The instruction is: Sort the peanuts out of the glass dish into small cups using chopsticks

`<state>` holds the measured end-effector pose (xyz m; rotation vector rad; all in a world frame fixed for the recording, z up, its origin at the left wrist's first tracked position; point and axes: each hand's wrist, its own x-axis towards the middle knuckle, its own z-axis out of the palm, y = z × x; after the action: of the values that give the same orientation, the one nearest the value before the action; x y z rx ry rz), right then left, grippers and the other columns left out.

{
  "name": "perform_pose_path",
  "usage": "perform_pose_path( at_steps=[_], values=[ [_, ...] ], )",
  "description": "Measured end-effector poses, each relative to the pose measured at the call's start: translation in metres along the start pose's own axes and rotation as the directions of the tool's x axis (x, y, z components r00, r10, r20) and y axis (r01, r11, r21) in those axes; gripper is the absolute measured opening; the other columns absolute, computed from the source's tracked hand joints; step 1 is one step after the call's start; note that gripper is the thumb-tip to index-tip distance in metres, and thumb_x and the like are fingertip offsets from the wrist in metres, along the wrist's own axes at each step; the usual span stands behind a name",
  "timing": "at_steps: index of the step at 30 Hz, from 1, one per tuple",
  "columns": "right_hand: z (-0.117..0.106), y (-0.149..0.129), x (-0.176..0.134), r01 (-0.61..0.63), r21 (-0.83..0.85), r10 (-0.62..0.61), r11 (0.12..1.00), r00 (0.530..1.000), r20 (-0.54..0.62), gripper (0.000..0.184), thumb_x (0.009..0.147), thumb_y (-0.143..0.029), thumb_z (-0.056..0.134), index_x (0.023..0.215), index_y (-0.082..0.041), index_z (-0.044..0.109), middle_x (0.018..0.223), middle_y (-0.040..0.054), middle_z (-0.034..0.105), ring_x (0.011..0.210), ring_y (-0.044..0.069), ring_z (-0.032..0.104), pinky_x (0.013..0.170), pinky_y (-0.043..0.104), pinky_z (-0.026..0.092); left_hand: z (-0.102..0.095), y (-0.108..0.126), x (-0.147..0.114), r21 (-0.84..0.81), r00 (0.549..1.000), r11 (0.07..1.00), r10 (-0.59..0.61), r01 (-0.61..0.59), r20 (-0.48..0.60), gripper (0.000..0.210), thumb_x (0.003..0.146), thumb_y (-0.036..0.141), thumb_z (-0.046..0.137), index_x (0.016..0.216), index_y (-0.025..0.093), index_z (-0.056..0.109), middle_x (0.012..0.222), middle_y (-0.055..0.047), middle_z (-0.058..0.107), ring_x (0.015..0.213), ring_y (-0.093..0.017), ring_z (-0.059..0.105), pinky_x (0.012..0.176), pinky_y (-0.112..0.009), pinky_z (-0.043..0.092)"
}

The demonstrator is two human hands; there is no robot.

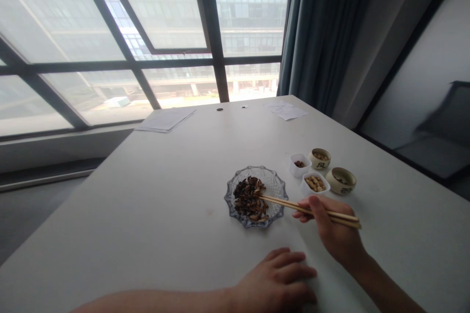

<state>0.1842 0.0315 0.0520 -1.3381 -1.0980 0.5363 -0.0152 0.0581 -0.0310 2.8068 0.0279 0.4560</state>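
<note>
A pair of wooden chopsticks [293, 204] is held in my right hand [332, 227], tips reaching into the dark brown seeds [251, 198]. These lie heaped on the left side of a scalloped glass dish [276, 182]. Whether the tips pinch a seed I cannot tell. My left hand [277, 279] rests on the table in front of the dish, fingers spread, holding nothing. Just beyond my right hand stands a white cup of peanuts [315, 183]. Behind it is another white cup [299, 166] with a few dark pieces inside.
Two cream-coloured bowls, one at the back [320, 159] and one at the right [341, 181], stand beside the white cups. Paper sheets [167, 120] lie at the table's far left, and crumpled paper [288, 110] lies far right. Windows and a blue curtain [319, 29] stand behind the table [147, 215].
</note>
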Motion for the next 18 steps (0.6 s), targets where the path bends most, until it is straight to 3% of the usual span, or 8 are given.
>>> perform_pose_path(
  at_steps=[7,13,15,18],
  values=[
    [-0.014,-0.004,0.008,0.125,-0.068,-0.134,0.99,0.98,-0.146,0.044,0.103,-0.054,0.061,0.085,-0.019,0.08,0.069,0.0056,0.08,0.058,0.02,0.077,0.06,0.03,0.064,0.0,0.0,0.0,0.005,1.0,1.0,0.009,-0.009,-0.014,0.03,0.114,0.048,0.048,0.126,0.028,0.066,0.153,0.005,0.062,0.149,-0.02,0.05,0.129,-0.035,0.031],
    [-0.041,-0.008,0.034,0.221,-0.181,-0.276,0.958,0.88,-0.388,0.044,0.106,-0.049,0.058,0.086,-0.016,0.079,0.071,0.0077,0.08,0.058,0.021,0.078,0.057,0.031,0.065,-0.002,0.001,0.0,-0.016,0.999,1.0,0.008,-0.008,-0.039,0.028,0.114,0.047,0.049,0.124,0.027,0.066,0.151,0.005,0.064,0.149,-0.019,0.051,0.129,-0.033,0.03],
    [-0.049,-0.004,0.041,0.218,-0.2,-0.286,0.955,0.852,-0.438,0.045,0.105,-0.05,0.059,0.086,-0.015,0.078,0.073,0.0088,0.08,0.058,0.021,0.077,0.056,0.031,0.065,-0.002,0.0,0.0,-0.022,0.999,1.0,0.008,-0.009,-0.036,0.028,0.114,0.046,0.049,0.124,0.027,0.066,0.151,0.005,0.064,0.149,-0.019,0.051,0.129,-0.033,0.029],
    [-0.056,0.005,0.048,0.19,-0.164,-0.245,0.968,0.858,-0.451,0.044,0.103,-0.052,0.062,0.086,-0.015,0.077,0.075,0.0092,0.08,0.058,0.021,0.077,0.057,0.031,0.065,-0.002,0.0,0.001,-0.026,0.999,1.0,0.009,-0.01,-0.044,0.027,0.113,0.046,0.049,0.124,0.028,0.066,0.15,0.004,0.065,0.148,-0.019,0.051,0.129,-0.033,0.029]
  ],
)
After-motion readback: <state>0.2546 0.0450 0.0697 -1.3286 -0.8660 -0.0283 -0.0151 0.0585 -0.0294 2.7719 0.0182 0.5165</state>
